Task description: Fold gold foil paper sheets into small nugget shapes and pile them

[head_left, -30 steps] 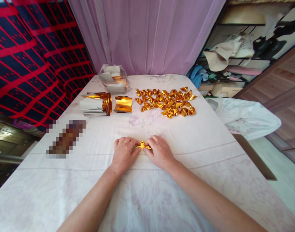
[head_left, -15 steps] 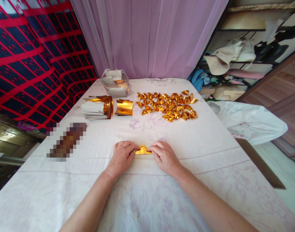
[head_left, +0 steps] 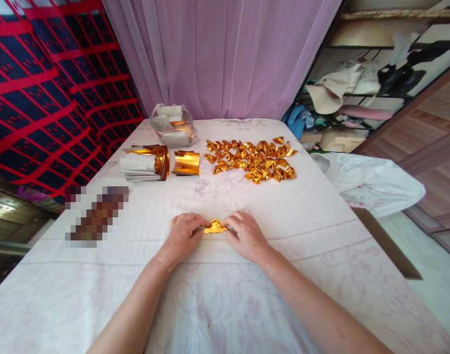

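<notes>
Between my two hands, low over the cloth, is a small folded piece of gold foil paper with a raised peak in its middle. My left hand pinches its left end, and my right hand pinches the right end. The fingertips partly cover both ends. Farther back on the right lie many folded gold paper pieces in a loose cluster. To their left stands a short curved stack of gold foil sheets, beside a larger fanned stack of foil-backed paper.
A clear plastic bag of paper sheets stands at the back left of the cloth-covered table. A blurred-out brown object lies at the left. Beyond the right edge are a white plastic bag and shelves with a cap.
The ends of the folded foil paper have been pressed in slightly, and its outline looks more curved. Both hands stay on it; the whole view has shifted a little.
</notes>
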Tool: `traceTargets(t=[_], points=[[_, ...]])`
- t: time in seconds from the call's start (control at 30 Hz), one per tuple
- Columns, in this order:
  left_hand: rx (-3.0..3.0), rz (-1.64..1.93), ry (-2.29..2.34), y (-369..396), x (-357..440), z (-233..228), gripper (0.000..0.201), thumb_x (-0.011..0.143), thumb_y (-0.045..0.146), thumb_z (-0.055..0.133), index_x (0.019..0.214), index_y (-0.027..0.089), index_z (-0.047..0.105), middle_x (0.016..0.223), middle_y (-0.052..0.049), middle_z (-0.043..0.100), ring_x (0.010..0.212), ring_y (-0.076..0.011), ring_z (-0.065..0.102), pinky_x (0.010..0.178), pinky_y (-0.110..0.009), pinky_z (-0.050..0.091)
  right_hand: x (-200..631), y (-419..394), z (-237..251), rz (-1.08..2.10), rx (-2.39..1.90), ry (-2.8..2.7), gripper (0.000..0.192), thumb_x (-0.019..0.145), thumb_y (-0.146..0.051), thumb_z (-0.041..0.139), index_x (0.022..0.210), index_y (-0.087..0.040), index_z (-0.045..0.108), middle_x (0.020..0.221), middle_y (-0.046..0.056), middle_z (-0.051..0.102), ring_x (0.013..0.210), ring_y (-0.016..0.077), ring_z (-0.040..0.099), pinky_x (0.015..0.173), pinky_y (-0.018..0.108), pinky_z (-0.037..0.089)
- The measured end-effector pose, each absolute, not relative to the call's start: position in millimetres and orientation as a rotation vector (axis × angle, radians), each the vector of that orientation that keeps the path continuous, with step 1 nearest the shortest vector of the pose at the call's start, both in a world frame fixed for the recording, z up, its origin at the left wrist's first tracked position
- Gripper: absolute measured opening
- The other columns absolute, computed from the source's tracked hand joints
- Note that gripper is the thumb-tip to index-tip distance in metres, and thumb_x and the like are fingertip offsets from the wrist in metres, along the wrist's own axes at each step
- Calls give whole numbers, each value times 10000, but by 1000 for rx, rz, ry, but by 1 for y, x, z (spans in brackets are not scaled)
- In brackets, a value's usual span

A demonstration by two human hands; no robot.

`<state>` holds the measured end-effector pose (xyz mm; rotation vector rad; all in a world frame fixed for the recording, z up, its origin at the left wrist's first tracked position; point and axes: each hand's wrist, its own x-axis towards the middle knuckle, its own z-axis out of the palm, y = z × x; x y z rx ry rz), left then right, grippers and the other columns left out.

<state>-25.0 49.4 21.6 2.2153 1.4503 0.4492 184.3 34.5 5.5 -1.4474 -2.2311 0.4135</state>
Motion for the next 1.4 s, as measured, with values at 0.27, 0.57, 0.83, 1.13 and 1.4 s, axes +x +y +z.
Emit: traceTargets(t=[0.27,0.57,0.83,1.13,1.4], points=[[2260,480,1418,49,-28,20,296,844,172,532,1023,312,722,1049,-9,713,1019,-202,617,950,-399,396,191,34,1,406,-1327,-2203,129,806,-149,663,921,-207,645,924,30,634,893,185,578,830,319,420],[2313,536,1499,49,-21,21,155,858,349,621,954,286,725,943,-10,742,915,-210,640,875,-384,408,191,37,0,314,-1334,-2237,110,869,-180,612,957,-219,665,916,35,660,873,184,596,805,314,433],[2353,609,1512,49,-16,21,216,922,349,540,991,260,725,917,-19,762,852,-211,668,805,-361,454,188,35,1,227,-1371,-2184,173,944,-212,515,964,-220,687,901,44,688,854,177,617,799,295,450],[2282,551,1522,69,-12,45,215,886,319,535,904,262,741,864,-3,763,792,-186,667,726,-284,467,185,57,24,298,-1497,-2075,175,906,-182,529,829,-231,678,824,8,679,777,135,634,696,222,429],[2114,426,1808,92,13,53,218,856,293,517,912,281,727,815,5,750,700,-185,664,580,-260,396,185,77,26,132,-1509,-2033,173,919,-196,518,868,-224,681,855,28,673,813,147,631,725,233,436]])
